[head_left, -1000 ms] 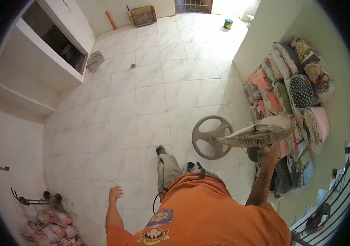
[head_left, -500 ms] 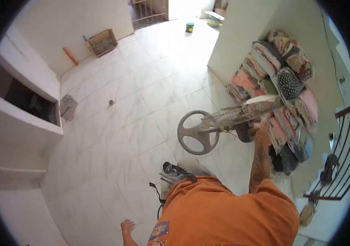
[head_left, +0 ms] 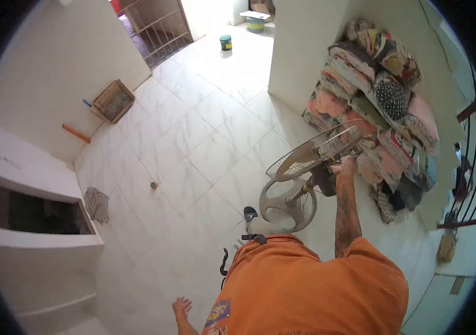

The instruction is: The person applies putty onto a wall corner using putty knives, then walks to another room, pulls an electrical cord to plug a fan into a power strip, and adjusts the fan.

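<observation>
My right hand (head_left: 345, 166) is closed on a pedestal fan (head_left: 304, 161), gripping it behind its round wire cage near the dark motor housing. The fan's grey, ring-shaped base (head_left: 309, 215) with spokes is beside my foot, at the end of a short pole. Whether that base rests on the floor or hangs just above it, I cannot tell. Low in the view, my left hand (head_left: 182, 306) hangs out to the side over the tiles with its fingers apart, holding nothing.
Bagged, folded cloth bundles (head_left: 372, 95) are heaped against the right wall. A wooden tray (head_left: 114, 101) and an orange bar (head_left: 76, 134) lean by the left wall. On the tiles are a grey rag (head_left: 97, 204), a small round object (head_left: 154, 185) and a green tub (head_left: 226, 42).
The fan has swung round in my right hand, its cage showing more face-on and its base now nearer my feet. My view has shifted over the room. The left hand stays low and open.
</observation>
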Action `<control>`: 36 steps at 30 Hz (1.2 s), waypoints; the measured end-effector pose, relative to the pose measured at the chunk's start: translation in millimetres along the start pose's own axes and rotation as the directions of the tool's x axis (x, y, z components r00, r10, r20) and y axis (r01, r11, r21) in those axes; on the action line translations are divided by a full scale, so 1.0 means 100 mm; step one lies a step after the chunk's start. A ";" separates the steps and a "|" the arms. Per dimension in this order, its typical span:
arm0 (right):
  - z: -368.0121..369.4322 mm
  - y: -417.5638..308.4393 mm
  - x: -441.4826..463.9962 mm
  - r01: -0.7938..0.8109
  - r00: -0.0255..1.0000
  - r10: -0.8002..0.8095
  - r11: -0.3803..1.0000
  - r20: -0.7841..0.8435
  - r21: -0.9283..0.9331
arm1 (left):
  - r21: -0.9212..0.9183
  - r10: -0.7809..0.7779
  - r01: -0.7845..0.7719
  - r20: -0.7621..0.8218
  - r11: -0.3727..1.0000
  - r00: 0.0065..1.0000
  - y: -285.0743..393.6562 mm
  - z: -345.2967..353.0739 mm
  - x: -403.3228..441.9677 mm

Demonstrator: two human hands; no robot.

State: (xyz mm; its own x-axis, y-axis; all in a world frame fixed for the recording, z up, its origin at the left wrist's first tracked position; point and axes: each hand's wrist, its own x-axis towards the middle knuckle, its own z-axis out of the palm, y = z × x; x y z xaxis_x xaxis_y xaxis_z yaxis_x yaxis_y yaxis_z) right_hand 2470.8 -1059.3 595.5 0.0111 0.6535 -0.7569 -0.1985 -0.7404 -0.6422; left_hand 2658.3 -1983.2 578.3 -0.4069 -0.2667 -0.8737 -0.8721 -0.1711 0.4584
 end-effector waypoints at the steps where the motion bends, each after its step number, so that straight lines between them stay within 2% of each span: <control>1: 0.11 0.05 0.04 -0.020 1.000 0.020 1.000 -0.007 0.014 | 0.062 -0.026 0.027 -0.013 0.998 1.000 0.17 0.13 0.07; 3: 0.30 0.20 0.12 -0.050 0.998 0.051 0.998 -0.031 0.030 | 0.177 -0.085 0.093 -0.053 0.980 0.995 0.50 0.36 0.19; 10: 1.02 0.44 0.24 -0.091 0.990 0.096 0.995 -0.102 0.051 | 0.275 -0.039 0.038 -0.001 0.961 0.999 1.60 1.01 0.45; 13: 1.44 0.32 0.17 -0.008 0.991 0.003 0.999 -0.135 -0.038 | 0.301 -0.032 0.019 0.037 0.953 0.999 1.96 1.13 0.58; 15: 1.70 0.21 0.12 0.052 0.994 -0.055 0.998 -0.097 -0.039 | 0.293 -0.053 0.035 0.054 0.955 0.997 2.12 1.15 0.75; 19: 2.38 0.16 0.03 0.141 0.979 -0.135 0.990 -0.152 0.024 | 0.360 -0.103 0.078 0.052 0.930 0.993 2.47 1.29 1.08; 22: 2.74 0.18 0.11 0.050 0.994 -0.053 0.998 -0.092 -0.039 | 0.420 -0.153 0.122 0.039 0.899 0.987 2.88 1.40 1.31; 24: 3.12 0.20 0.24 0.144 0.989 -0.144 0.990 0.024 0.016 | 0.479 -0.181 0.139 0.042 0.866 0.983 3.22 1.65 1.45; 27: 3.53 0.50 0.48 0.226 0.961 -0.236 0.971 0.142 0.079 | 0.392 -0.154 0.109 0.084 0.914 0.984 3.86 1.90 1.72; 30: 3.96 0.64 0.46 0.217 0.968 -0.219 0.976 0.123 0.025 | 0.456 -0.148 0.093 0.087 0.885 0.985 4.54 2.07 2.07; 36: 4.71 0.82 0.48 0.215 0.973 -0.200 0.968 0.119 -0.127 | 0.449 0.031 -0.065 0.082 0.891 0.996 5.82 2.49 2.44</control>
State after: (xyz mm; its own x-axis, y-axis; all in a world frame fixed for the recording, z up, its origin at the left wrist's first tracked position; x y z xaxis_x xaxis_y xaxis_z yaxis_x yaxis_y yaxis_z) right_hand 1993.1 -1014.3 563.5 -0.0658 0.8025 -0.5930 -0.0652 -0.5964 -0.8000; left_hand 1983.4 -1911.4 591.3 -0.4550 -0.1934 -0.8693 -0.8727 0.2912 0.3920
